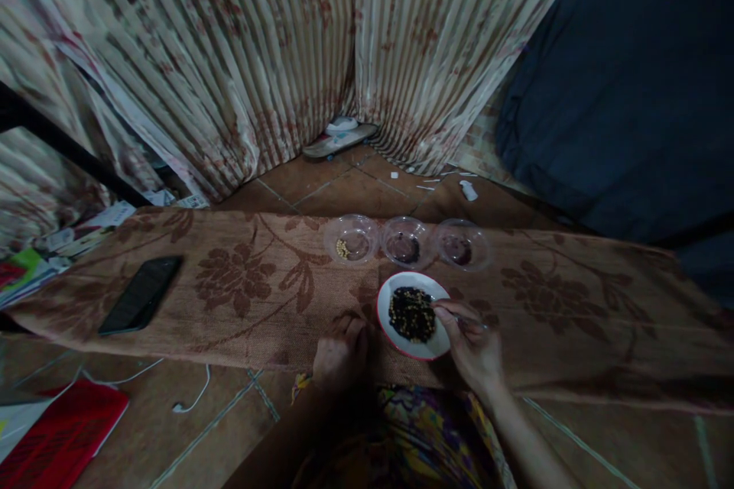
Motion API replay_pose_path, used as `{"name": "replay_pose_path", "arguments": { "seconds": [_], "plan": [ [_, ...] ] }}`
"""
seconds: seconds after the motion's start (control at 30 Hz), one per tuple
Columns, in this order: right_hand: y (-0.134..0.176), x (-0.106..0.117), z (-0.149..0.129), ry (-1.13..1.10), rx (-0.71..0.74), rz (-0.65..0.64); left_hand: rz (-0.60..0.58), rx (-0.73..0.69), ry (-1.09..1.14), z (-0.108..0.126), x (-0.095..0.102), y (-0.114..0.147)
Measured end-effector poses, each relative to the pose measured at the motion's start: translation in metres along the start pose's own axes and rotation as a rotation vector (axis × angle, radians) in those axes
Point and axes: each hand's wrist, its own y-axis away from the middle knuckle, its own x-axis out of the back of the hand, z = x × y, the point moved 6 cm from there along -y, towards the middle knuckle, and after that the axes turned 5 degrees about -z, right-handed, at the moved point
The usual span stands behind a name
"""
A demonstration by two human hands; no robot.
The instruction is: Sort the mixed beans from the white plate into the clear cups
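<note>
A white bowl (386, 330) with a red rim stands on the cloth before me, holding mixed dark and pale yellow beans or seeds (411, 313). Over its right edge, my right hand (473, 344) is closed in a pinch; a thin shiny item shows at the fingers, its kind unclear. My left hand (341, 351) rests curled on the cloth, left of the bowl and apart from it. Behind the bowl, three clear plastic cups stand in a row: the left cup (360, 233) has pale seeds, the middle cup (403, 229) dark ones, the right cup (463, 233) dark reddish ones.
A patterned brown cloth (275, 344) covers the low, long table. On its left lies a black phone (141, 296). Striped curtains (287, 53) hang behind, with a skateboard (339, 142) on the floor. A red bag or packet (74, 428) and an earphone cable (198, 397) lie at the lower left.
</note>
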Motion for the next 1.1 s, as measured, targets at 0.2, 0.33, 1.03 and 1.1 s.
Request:
{"name": "replay_pose_path", "arguments": {
  "seconds": [0.2,0.33,1.03,1.1],
  "plan": [
    [-0.043,0.009,-0.014,-0.071,0.071,0.157,0.020,-0.023,0.029,-0.002,-0.001,0.000],
    [-0.071,0.013,-0.027,-0.101,0.124,0.224,0.021,-0.025,0.035,-0.003,-0.003,0.001],
    [0.001,-0.005,0.008,0.023,-0.004,-0.068,-0.031,-0.009,0.007,-0.003,-0.005,0.000],
    [0.002,-0.010,0.007,0.040,0.001,-0.084,-0.029,-0.012,0.003,-0.002,-0.004,0.000]
  ]
}}
